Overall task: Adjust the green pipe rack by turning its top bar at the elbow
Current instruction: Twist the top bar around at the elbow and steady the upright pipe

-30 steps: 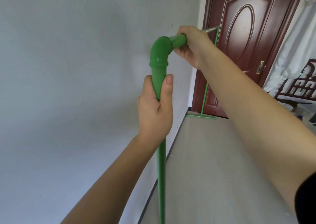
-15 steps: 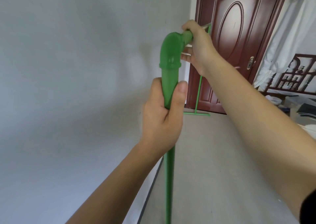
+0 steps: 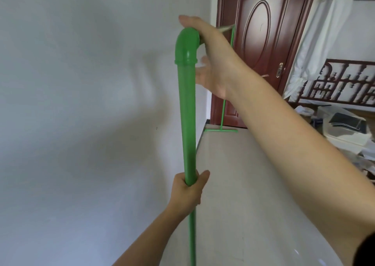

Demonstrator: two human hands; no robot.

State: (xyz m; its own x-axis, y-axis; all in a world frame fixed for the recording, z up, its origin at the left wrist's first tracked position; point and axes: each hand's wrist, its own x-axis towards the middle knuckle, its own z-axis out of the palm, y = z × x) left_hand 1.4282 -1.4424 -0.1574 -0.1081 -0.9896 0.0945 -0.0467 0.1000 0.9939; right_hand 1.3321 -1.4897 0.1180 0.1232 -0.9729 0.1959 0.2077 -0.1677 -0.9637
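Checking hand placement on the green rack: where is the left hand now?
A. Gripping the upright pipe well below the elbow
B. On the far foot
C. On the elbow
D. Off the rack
A: the left hand is closed round the upright pipe, far under the elbow, where the right hand rests.

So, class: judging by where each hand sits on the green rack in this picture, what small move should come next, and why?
Probably close the right hand around the top bar beside the elbow. That hand looks open, draped over the elbow rather than gripping, so it cannot twist anything yet. The left hand already clamps the upright pipe low down, ready to brace against the turn.
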